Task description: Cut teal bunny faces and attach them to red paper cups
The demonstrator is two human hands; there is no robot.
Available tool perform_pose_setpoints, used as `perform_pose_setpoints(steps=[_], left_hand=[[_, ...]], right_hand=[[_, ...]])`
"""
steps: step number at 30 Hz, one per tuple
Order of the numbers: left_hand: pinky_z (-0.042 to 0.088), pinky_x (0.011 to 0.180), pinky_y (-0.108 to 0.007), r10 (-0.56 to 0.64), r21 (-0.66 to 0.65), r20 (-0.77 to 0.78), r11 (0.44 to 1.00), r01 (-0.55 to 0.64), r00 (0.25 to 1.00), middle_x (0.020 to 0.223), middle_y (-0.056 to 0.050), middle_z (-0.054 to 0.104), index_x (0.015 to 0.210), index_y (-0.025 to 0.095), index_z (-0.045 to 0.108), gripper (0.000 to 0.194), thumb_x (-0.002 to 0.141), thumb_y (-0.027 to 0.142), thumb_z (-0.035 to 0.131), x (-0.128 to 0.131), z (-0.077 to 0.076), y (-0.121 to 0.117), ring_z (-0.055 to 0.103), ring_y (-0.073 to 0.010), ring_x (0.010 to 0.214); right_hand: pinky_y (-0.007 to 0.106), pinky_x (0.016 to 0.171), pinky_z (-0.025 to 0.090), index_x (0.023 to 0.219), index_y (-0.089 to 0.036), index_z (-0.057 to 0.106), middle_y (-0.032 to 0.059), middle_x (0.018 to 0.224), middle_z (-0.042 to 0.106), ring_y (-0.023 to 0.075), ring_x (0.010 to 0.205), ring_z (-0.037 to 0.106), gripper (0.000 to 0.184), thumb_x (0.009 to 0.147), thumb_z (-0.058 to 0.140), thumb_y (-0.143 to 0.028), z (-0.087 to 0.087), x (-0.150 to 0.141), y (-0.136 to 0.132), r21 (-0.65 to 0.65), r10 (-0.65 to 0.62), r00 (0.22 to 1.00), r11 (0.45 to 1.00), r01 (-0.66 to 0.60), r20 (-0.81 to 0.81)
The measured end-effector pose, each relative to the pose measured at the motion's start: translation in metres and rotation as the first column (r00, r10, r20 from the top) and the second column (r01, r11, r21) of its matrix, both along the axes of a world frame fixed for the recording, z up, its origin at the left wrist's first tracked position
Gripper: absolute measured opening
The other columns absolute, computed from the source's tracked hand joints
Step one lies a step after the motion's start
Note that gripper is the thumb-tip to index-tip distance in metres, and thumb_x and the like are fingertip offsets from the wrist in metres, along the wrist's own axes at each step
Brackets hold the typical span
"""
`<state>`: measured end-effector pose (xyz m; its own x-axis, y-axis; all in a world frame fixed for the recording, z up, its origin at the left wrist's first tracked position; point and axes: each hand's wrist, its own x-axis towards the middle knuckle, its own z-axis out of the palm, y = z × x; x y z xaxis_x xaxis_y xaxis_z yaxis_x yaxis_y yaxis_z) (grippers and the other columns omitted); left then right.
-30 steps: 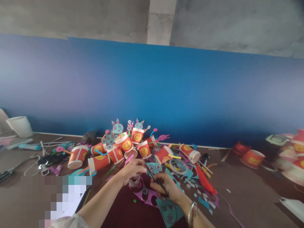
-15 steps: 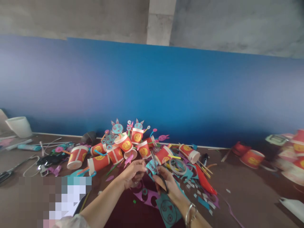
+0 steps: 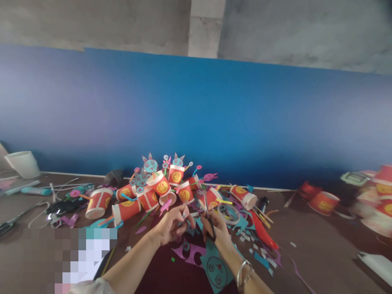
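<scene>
My right hand [image 3: 216, 230] is closed round the black handles of a pair of scissors [image 3: 208, 216], whose blades point up and away from me. My left hand [image 3: 173, 226] is pinched on a small piece that I cannot make out, close beside the scissors' blades. Under both hands lie a teal paper sheet with a drawn round face [image 3: 216, 271] and a purple sheet with round holes [image 3: 190, 253]. Just beyond my hands stands a heap of red paper cups [image 3: 161, 190] with yellow emblems, some topped with teal rabbit faces [image 3: 150, 164]. A metal bangle circles my right wrist.
A tape roll [image 3: 231, 212] and a red strip [image 3: 263, 234] lie right of my hands among paper scraps. More red cups [image 3: 324, 202] stand at the far right. At the left are a white tub [image 3: 23, 163], another pair of scissors [image 3: 9, 224] and a teal pen. A blue wall runs behind the table.
The scissors have swung from slanting left to pointing almost straight up. Both hands have drawn closer together and moved slightly away from me.
</scene>
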<state>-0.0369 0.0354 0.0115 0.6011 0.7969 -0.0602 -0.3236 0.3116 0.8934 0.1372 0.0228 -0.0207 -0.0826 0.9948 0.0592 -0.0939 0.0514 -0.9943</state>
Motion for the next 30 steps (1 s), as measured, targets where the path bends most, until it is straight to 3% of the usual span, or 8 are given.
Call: perform_pose_setpoints(steps=[4,7,10,14,17,20,23,30], left_hand=[[0.013,0.033,-0.019,0.191,0.168,-0.233,0.974,-0.154,0.954,0.065,0.0,0.058,0.068,0.022,0.036,0.012,0.065,0.032,0.042,0.004,0.002,-0.001,0.029,-0.0056,0.035],[0.018,0.035,-0.022,0.395,0.363,-0.43,0.899,-0.245,0.812,0.059,0.001,0.049,0.061,0.022,0.035,0.033,0.08,0.049,0.03,0.01,0.002,0.0,0.029,-0.0065,0.036],[0.029,0.044,-0.024,0.492,0.487,-0.542,0.845,-0.223,0.682,0.053,0.001,0.045,0.056,0.02,0.041,0.04,0.084,0.047,0.032,0.013,0.001,-0.001,0.041,-0.0105,0.044],[0.04,0.077,-0.034,0.603,0.64,-0.654,0.763,-0.091,0.458,0.076,-0.007,0.061,0.07,0.017,0.059,0.005,0.071,0.021,0.056,0.016,-0.003,-0.01,0.058,-0.0248,0.083],[0.04,0.085,-0.042,0.625,0.667,-0.733,0.738,0.102,0.268,0.103,-0.017,0.061,0.082,0.013,0.064,0.015,0.069,0.019,0.06,0.019,-0.009,-0.018,0.057,-0.0319,0.096],[0.043,0.086,-0.043,0.711,0.679,-0.701,0.645,0.351,0.048,0.119,-0.022,0.056,0.096,0.01,0.065,0.031,0.074,0.031,0.06,0.022,-0.019,-0.021,0.051,-0.0358,0.109],[0.036,0.097,-0.045,0.782,0.737,-0.622,0.567,0.368,0.04,0.127,-0.02,0.052,0.11,0.012,0.06,0.041,0.077,0.036,0.058,0.022,-0.03,-0.019,0.044,-0.0346,0.12],[0.033,0.098,-0.046,0.725,0.7,-0.686,0.638,0.321,0.054,0.128,-0.021,0.05,0.11,0.008,0.06,0.046,0.08,0.042,0.053,0.021,-0.034,-0.017,0.041,-0.0364,0.121]], right_hand=[[0.021,0.038,0.039,0.084,-0.017,0.055,-0.0061,0.047,0.052,0.01,0.036,0.048,0.038,0.066,0.069,-0.046,-0.008,-0.002,0.002,0.025,-0.035,0.997,0.999,0.033,0.067],[0.023,0.047,0.043,0.087,-0.016,0.057,-0.0031,0.057,0.055,0.0119,0.047,0.052,0.024,0.075,0.062,-0.036,-0.012,-0.002,0.0,0.136,-0.081,0.98,0.989,0.056,0.184],[0.024,0.055,0.044,0.093,-0.015,0.058,0.0007,0.068,0.06,0.0149,0.059,0.056,0.022,0.074,0.059,-0.026,-0.013,-0.001,-0.002,0.232,-0.16,0.93,0.969,0.084,0.33],[0.023,0.054,0.044,0.099,-0.016,0.057,0.0019,0.073,0.063,0.0159,0.061,0.056,0.027,0.073,0.054,-0.022,-0.011,-0.002,-0.004,0.25,-0.188,0.884,0.965,0.085,0.427],[0.024,0.059,0.047,0.093,-0.016,0.057,0.0024,0.073,0.063,0.0168,0.064,0.058,0.02,0.074,0.052,-0.021,-0.01,-0.002,-0.004,0.27,-0.183,0.892,0.96,0.072,0.413],[0.027,0.066,0.049,0.095,-0.017,0.057,0.0043,0.078,0.065,0.0196,0.071,0.061,0.021,0.075,0.054,-0.023,-0.012,-0.002,-0.004,0.285,-0.195,0.894,0.955,0.08,0.403],[0.029,0.072,0.049,0.096,-0.019,0.058,0.0059,0.085,0.067,0.0217,0.078,0.062,0.022,0.075,0.055,-0.024,-0.015,-0.001,-0.003,0.278,-0.194,0.893,0.957,0.081,0.406],[0.029,0.068,0.049,0.093,-0.02,0.057,0.0044,0.082,0.067,0.0208,0.073,0.062,0.02,0.074,0.057,-0.024,-0.015,-0.002,-0.002,0.257,-0.195,0.902,0.961,0.098,0.385]])
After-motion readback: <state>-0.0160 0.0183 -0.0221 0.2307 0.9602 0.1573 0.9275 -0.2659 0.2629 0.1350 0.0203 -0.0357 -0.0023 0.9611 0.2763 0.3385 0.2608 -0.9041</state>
